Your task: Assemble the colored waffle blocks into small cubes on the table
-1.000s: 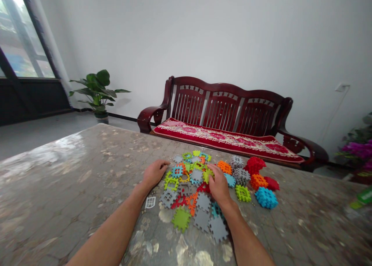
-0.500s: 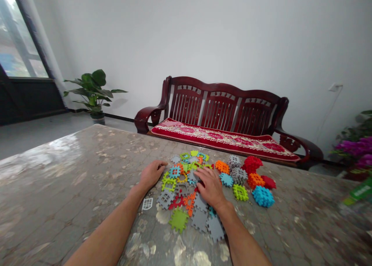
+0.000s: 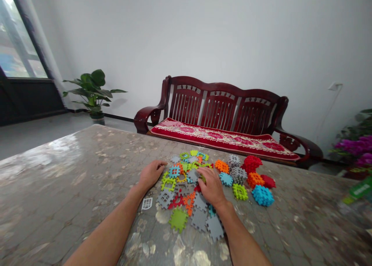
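Note:
A heap of flat, toothed plastic tiles (image 3: pixel 186 204) in grey, green, blue, orange and red lies on the marbled table (image 3: pixel 72 181). My left hand (image 3: pixel 151 174) rests at the heap's left edge, fingers curled loosely, and whether it holds anything is hidden. My right hand (image 3: pixel 211 187) lies on the middle of the heap, fingers bent down onto a green tile (image 3: pixel 202 177) beside a grey one. Built-up blocks stand to the right: a red one (image 3: pixel 251 163), a grey one (image 3: pixel 238 175), an orange one (image 3: pixel 255 179) and a blue one (image 3: pixel 262 196).
A small white grid piece (image 3: pixel 147 203) lies by my left forearm. Behind the table stands a dark wooden bench (image 3: pixel 221 111) with a red cushion. A potted plant (image 3: pixel 93 91) is at the back left, purple flowers (image 3: pixel 353 148) and a green packet (image 3: pixel 360 189) at the right.
My right hand slid left from the heap's right side toward its middle, and its fingers have curled down onto the tiles. The left hand has stayed put.

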The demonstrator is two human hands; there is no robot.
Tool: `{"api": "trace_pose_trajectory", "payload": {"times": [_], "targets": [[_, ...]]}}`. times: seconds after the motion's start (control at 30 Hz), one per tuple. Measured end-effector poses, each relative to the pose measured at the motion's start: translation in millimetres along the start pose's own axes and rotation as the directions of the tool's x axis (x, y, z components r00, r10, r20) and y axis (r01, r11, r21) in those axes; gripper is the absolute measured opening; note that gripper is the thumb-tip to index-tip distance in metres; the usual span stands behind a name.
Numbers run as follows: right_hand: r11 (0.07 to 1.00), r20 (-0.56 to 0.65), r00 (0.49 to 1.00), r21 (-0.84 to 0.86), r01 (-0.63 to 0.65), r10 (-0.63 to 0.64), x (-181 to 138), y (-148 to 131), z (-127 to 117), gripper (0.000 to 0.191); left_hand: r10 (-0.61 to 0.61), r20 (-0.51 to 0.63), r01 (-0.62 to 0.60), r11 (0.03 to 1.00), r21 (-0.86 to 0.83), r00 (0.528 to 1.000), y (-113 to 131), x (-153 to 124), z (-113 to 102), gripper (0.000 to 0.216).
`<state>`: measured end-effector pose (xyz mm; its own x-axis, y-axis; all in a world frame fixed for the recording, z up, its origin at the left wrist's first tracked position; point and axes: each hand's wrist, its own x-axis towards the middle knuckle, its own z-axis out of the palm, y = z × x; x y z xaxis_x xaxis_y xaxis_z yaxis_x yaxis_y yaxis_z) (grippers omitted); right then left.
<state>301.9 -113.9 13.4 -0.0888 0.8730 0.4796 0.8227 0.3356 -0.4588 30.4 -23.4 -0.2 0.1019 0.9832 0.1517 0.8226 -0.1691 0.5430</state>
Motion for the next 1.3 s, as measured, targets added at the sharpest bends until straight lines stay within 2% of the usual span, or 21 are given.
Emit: {"api": "trace_pose_trajectory", "payload": {"times": [0.13, 0.3, 0.5, 0.8, 1.0, 1.17, 1.3], "targets": [[1.0, 0.066, 0.998, -0.016, -0.011, 0.013, -1.1, -2.9, -0.3, 0.046, 0.007, -0.003, -0.007, 1.0, -0.006, 1.0, 0.7, -0.2, -0.3, 0.032], [0.999, 0.093, 0.995, -0.019, -0.032, 0.033, -0.6, 2.3, 0.6, 0.034, -0.003, 0.004, 0.003, 1.0, -0.005, 1.0, 2.1, -0.7, -2.0, 0.032], [0.998, 0.035, 0.998, 0.053, -0.046, 0.044, 0.5, 9.3, 3.4, 0.033, 0.005, 0.002, -0.005, 1.0, -0.001, 1.0, 0.9, -0.8, -1.5, 0.033], [0.986, -0.116, 0.99, 0.154, -0.062, 0.08, 1.7, 11.6, 3.8, 0.029, 0.035, 0.0, -0.035, 0.998, -0.058, 0.999, -3.8, 1.3, 2.7, 0.033], [0.975, -0.114, 0.984, 0.187, -0.118, 0.14, 1.4, 9.7, 2.2, 0.031, 0.171, 0.026, -0.165, 0.973, -0.162, 0.985, -4.0, 2.6, 4.4, 0.037], [0.965, -0.103, 0.976, 0.2, -0.168, 0.191, 0.3, 13.6, 5.1, 0.034, 0.33, 0.029, -0.32, 0.931, -0.172, 0.944, -2.8, 1.2, 6.2, 0.044], [0.972, -0.135, 0.974, 0.178, -0.155, 0.18, 0.3, 16.2, 7.1, 0.035, 0.38, 0.017, -0.372, 0.912, -0.174, 0.925, -1.2, 0.8, 6.0, 0.042]]}}
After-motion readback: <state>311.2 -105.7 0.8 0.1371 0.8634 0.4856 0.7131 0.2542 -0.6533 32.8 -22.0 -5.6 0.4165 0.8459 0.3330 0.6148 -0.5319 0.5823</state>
